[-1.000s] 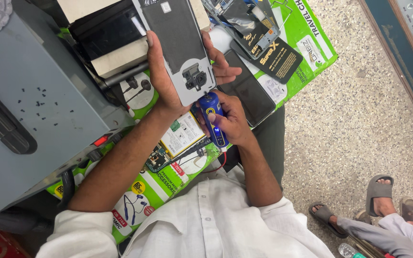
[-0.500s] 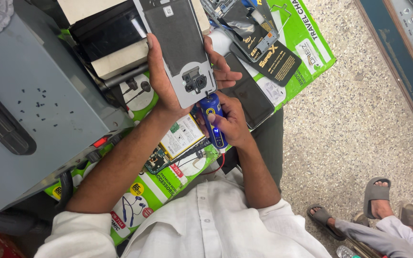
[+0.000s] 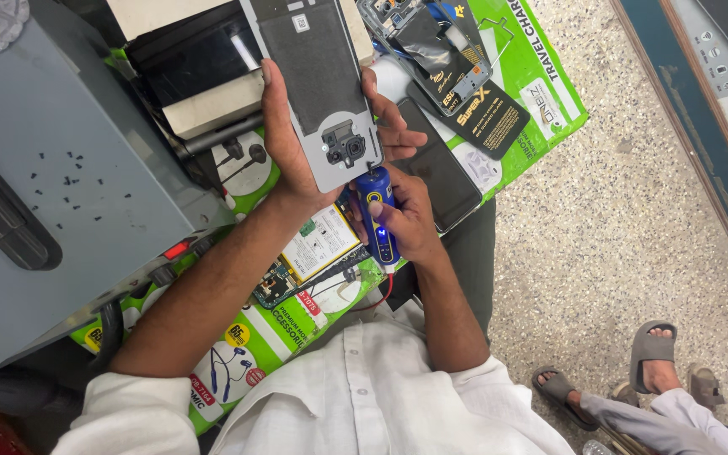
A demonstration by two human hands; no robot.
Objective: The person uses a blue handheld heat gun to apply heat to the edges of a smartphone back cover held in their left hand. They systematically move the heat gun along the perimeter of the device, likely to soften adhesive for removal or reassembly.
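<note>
The left hand (image 3: 292, 160) is gripping a grey phone back panel (image 3: 318, 84) upright over the bench, seemingly to expose its lower corner, where the right hand (image 3: 410, 223), fingers wrapped, is pressing a blue electric screwdriver (image 3: 377, 211), while an opened phone (image 3: 313, 257), a dark screen (image 3: 440, 173) and green packaging (image 3: 541, 101) are crowding underneath.
</note>
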